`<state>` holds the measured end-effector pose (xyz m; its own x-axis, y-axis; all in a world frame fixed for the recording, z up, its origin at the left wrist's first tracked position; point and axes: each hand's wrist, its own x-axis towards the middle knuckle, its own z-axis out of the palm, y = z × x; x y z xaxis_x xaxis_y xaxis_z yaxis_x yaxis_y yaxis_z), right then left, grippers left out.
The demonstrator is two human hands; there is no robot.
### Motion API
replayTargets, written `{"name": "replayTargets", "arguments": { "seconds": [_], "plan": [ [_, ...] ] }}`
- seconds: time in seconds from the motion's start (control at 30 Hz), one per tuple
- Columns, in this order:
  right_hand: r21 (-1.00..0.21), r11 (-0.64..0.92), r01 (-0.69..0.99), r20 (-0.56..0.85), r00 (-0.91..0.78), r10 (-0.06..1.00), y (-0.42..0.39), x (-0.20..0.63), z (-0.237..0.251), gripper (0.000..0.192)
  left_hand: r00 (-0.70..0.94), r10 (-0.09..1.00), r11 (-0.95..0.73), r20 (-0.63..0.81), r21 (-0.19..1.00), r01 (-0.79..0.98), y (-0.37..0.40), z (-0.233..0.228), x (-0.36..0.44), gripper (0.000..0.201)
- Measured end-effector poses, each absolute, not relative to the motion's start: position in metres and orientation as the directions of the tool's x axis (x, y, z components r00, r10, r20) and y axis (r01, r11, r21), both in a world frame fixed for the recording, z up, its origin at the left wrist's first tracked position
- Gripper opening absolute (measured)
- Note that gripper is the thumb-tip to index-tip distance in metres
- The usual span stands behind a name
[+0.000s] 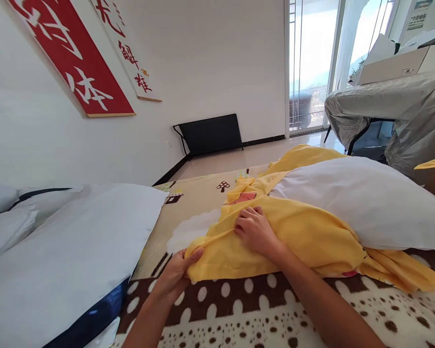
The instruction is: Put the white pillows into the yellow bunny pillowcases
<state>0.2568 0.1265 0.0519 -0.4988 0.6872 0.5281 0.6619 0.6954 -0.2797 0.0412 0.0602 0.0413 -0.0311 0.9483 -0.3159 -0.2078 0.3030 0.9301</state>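
White walls with red banners (76, 58) back a bed (275, 309) spread with a brown, dotted blanket. On it lies a yellow pillowcase (304, 232), partly drawn over a white pillow (366, 203) at the right. The left hand (176, 275) has its grip pinched together on the pillowcase's open edge, thumb on top. The right hand (255, 229) rests on the yellow cloth, fingers curled and clamped on a fold of it. More white pillows (68, 251) lie at the left.

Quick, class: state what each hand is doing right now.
Left hand: closed, pinching the corner of the yellow pillowcase.
Right hand: fingers curled, gripping the pillowcase's edge.
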Motion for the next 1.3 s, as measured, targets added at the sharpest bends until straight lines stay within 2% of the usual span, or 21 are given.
{"name": "replayTargets", "arguments": {
  "seconds": [0.1, 0.17, 0.23, 0.33, 0.4, 0.43, 0.47, 0.53, 0.63, 0.77, 0.87, 0.93, 1.07, 1.23, 1.3],
  "plan": [
    [-0.272, 0.714, 0.645, 0.520, -0.526, 0.673, 0.121, 0.260, 0.057, 0.012, -0.098, 0.932, 0.296, -0.349, 0.888, -0.351, 0.036, 0.029, 0.045, 0.039],
    [-0.268, 0.735, 0.624, 0.453, -0.591, 0.667, 0.117, 0.263, 0.059, 0.013, -0.108, 0.923, 0.304, -0.368, 0.874, -0.379, 0.025, 0.015, 0.051, 0.038],
    [-0.299, 0.734, 0.610, 0.391, -0.623, 0.677, 0.113, 0.266, 0.061, 0.015, -0.100, 0.925, 0.320, -0.366, 0.894, -0.315, 0.020, 0.001, 0.057, 0.040],
    [-0.354, 0.686, 0.635, 0.473, -0.512, 0.718, 0.111, 0.261, 0.067, 0.020, -0.122, 0.941, 0.295, -0.315, 0.942, -0.162, 0.019, -0.013, 0.060, 0.045],
    [-0.306, 0.708, 0.636, 0.547, -0.491, 0.678, 0.115, 0.249, 0.073, 0.024, -0.148, 0.949, 0.265, -0.278, 0.959, -0.099, 0.018, -0.017, 0.059, 0.043],
    [-0.251, 0.748, 0.614, 0.545, -0.549, 0.633, 0.120, 0.240, 0.075, 0.025, -0.159, 0.953, 0.249, -0.258, 0.965, -0.080, 0.018, -0.017, 0.059, 0.041],
    [-0.197, 0.792, 0.578, 0.493, -0.640, 0.590, 0.125, 0.230, 0.078, 0.027, -0.168, 0.957, 0.229, -0.238, 0.971, -0.069, 0.017, -0.017, 0.059, 0.039],
    [-0.146, 0.848, 0.510, 0.278, -0.801, 0.530, 0.141, 0.209, 0.083, 0.030, -0.182, 0.962, 0.191, -0.201, 0.979, -0.075, 0.014, -0.015, 0.059, 0.037],
    [-0.161, 0.828, 0.537, -0.033, -0.841, 0.540, 0.167, 0.185, 0.090, 0.022, -0.184, 0.964, 0.164, -0.192, 0.974, -0.157, 0.008, -0.007, 0.056, 0.040],
    [-0.198, 0.813, 0.548, -0.191, -0.835, 0.516, 0.195, 0.184, 0.110, 0.013, -0.122, 0.964, 0.185, -0.238, 0.923, -0.338, -0.001, 0.012, 0.046, 0.046],
    [-0.202, 0.819, 0.537, -0.272, -0.834, 0.480, 0.207, 0.198, 0.131, 0.017, -0.094, 0.965, 0.181, -0.246, 0.880, -0.440, -0.007, 0.023, 0.039, 0.049],
    [-0.128, 0.826, 0.549, -0.270, -0.821, 0.504, 0.209, 0.204, 0.142, 0.019, -0.070, 0.968, 0.181, -0.240, 0.866, -0.466, -0.010, 0.026, 0.036, 0.052],
    [0.032, 0.832, 0.553, -0.134, -0.823, 0.552, 0.199, 0.187, 0.138, 0.014, 0.055, 0.966, 0.253, -0.252, 0.885, -0.391, -0.012, 0.021, 0.044, 0.058],
    [0.331, 0.839, 0.432, 0.059, -0.897, 0.438, 0.184, 0.161, 0.097, 0.018, 0.173, 0.957, 0.279, -0.233, 0.904, -0.324, -0.011, 0.010, 0.056, 0.058],
    [0.364, 0.826, 0.430, 0.082, -0.899, 0.431, 0.187, 0.164, 0.082, 0.016, 0.137, 0.952, 0.303, -0.272, 0.890, -0.340, -0.010, 0.012, 0.050, 0.053]
  ]
}}
